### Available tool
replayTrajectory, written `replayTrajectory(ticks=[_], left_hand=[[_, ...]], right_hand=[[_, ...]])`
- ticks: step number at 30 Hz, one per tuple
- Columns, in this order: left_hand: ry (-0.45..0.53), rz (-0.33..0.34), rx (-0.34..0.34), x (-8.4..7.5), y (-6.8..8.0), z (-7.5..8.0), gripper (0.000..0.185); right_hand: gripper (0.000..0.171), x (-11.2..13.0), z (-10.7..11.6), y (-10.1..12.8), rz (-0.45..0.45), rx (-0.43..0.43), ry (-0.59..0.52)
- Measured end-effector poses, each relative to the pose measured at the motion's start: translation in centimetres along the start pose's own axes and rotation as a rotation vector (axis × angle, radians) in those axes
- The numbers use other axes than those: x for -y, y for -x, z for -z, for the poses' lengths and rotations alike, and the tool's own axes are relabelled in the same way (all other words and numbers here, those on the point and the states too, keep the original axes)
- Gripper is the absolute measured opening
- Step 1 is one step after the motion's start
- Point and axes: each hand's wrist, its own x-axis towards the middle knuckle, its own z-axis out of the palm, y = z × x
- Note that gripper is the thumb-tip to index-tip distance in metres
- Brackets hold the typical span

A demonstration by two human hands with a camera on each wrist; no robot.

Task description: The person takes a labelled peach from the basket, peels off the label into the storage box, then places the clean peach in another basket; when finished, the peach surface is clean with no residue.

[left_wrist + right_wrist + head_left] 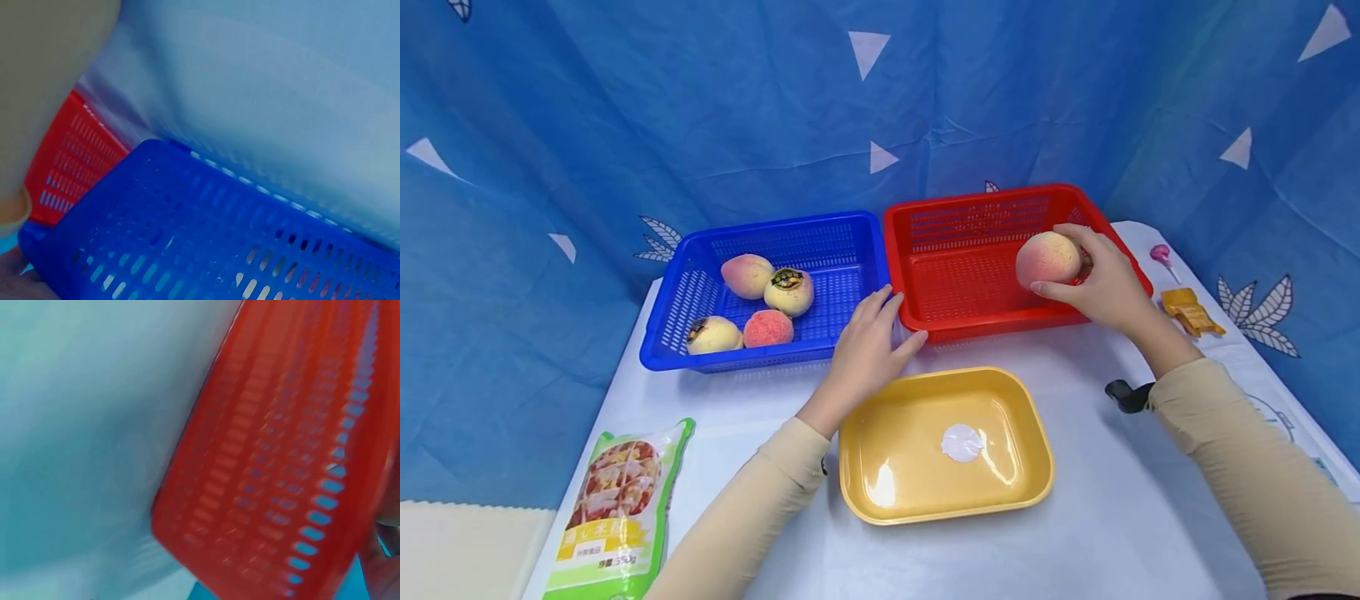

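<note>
My right hand [1105, 279] holds a pale yellow and pink peach [1047, 260] over the right part of the red basket [962, 283]. In the right wrist view, that basket's slotted wall covers most of the hand. My left hand [872, 346] lies with loosely extended fingers at the near corners where the blue basket [838, 292] and the red one meet; whether it touches a rim is unclear. Inside the blue basket are several fruits: a pinkish peach [747, 276], a small red peach [768, 328], and two pale yellow ones with dark labels.
A yellow tray [917, 433] with a round white patch [962, 442] stands in front of the baskets. On the left lies a green food bag [613, 500]. Right of the red basket are a pink lollipop [1161, 253] and an orange packet [1191, 312].
</note>
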Motion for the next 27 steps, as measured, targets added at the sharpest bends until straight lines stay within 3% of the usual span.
replayTrajectory(ticks=[7,15,21,27], left_hand=[[-0.058,-0.006,-0.017,0.2,-0.4,-0.4,0.065],[-0.048,-0.014,-0.032,0.2,-0.4,-0.4,0.064],[-0.046,-0.023,-0.037,0.2,-0.4,-0.5,0.063],[-0.036,-0.018,-0.04,0.1,-0.5,-0.4,0.062]], right_hand=[[0.094,-2.2,-0.4,-3.7,-0.098,0.092,0.114],[0.103,-3.4,-1.0,-5.7,-0.203,0.189,0.185],[0.101,-3.8,-1.2,-6.4,-0.224,0.226,0.212],[0.089,-3.7,-1.1,-6.9,-0.21,0.222,0.309]])
